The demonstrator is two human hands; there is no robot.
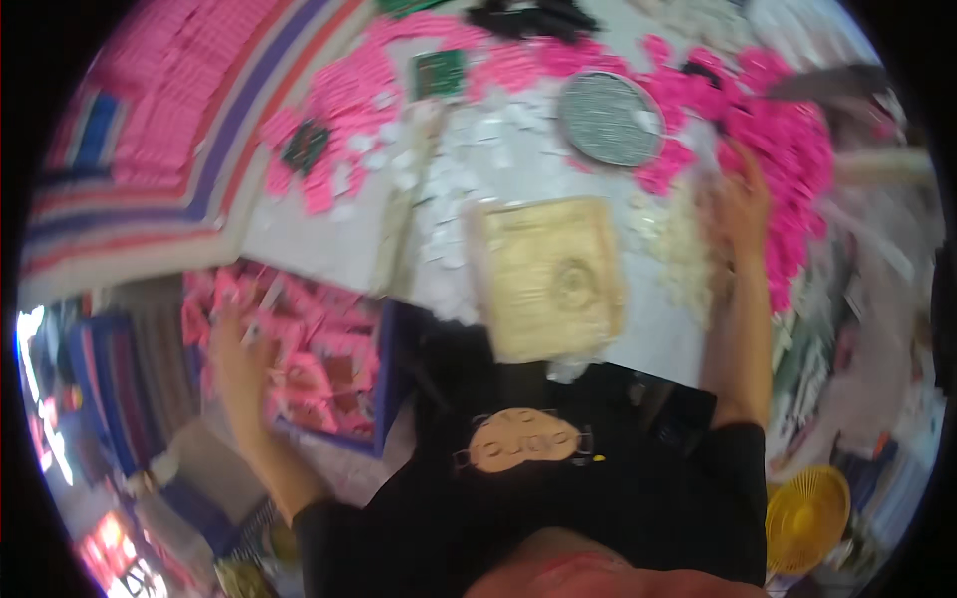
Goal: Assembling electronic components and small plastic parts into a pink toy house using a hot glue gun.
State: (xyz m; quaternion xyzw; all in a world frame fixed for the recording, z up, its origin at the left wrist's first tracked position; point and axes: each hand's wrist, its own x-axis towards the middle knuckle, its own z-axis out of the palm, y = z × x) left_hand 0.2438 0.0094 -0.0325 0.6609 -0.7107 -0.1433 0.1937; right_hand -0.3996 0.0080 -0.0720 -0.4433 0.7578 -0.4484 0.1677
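My left hand (pixel 239 349) reaches down into a purple-blue crate (pixel 384 379) filled with pink pieces (pixel 309 339). Motion smears its fingers among the pieces, so I cannot see whether it holds one. On the right side of the table, my right hand (pixel 743 204) is at the edge of a large heap of magenta pieces (pixel 788 149). Its fingers point away from me and are blurred; what they touch is unclear. Loose cream-coloured pieces (pixel 673 239) lie just left of that hand. In front of my body, a yellowish flat packet (pixel 548 279) in clear wrap lies on the table.
Farther back stand a round grey-green dish (pixel 610 118) and scattered white pieces (pixel 493 149). Light pink pieces (pixel 349 95) lie at the back left, near a striped cloth (pixel 209 189). A long pale bar (pixel 404 219) crosses the table. A yellow basket (pixel 809 518) sits low right.
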